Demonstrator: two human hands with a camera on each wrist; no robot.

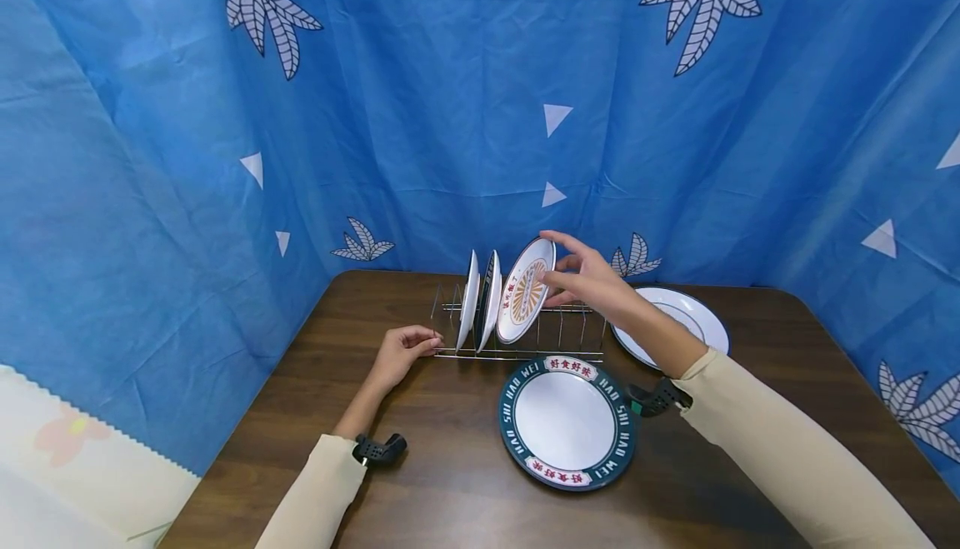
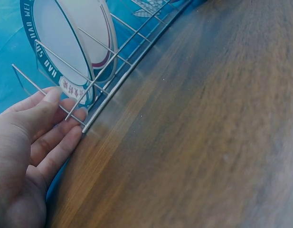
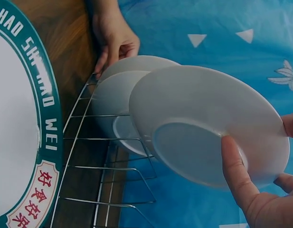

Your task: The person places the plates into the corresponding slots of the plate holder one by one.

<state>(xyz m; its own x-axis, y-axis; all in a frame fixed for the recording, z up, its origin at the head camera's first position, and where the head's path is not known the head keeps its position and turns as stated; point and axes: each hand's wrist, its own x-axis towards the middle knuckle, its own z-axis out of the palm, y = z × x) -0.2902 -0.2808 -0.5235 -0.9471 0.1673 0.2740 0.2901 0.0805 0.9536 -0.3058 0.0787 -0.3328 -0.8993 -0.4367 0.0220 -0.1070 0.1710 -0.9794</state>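
Observation:
My right hand (image 1: 592, 280) grips a small white plate (image 1: 517, 309) with an orange sunburst and red characters, fingers at its far edge and thumb on the near side. That plate is tilted over the wire dish rack (image 1: 555, 358); its plain underside faces the right wrist view. My left hand (image 1: 399, 356) pinches the rack's left end, thumb and fingers around the wire in the left wrist view. Two plates stand upright in the rack left of the held one: an outer plate (image 1: 467, 303) and a second plate (image 1: 491, 303) with a dark rim.
A large green-rimmed plate (image 1: 566, 420) lies flat in front of the rack. Another white plate (image 1: 705, 320) lies at the right, partly behind my right forearm. Everything stands on a brown wooden table (image 1: 442, 482), with a blue curtain (image 1: 450, 116) behind it.

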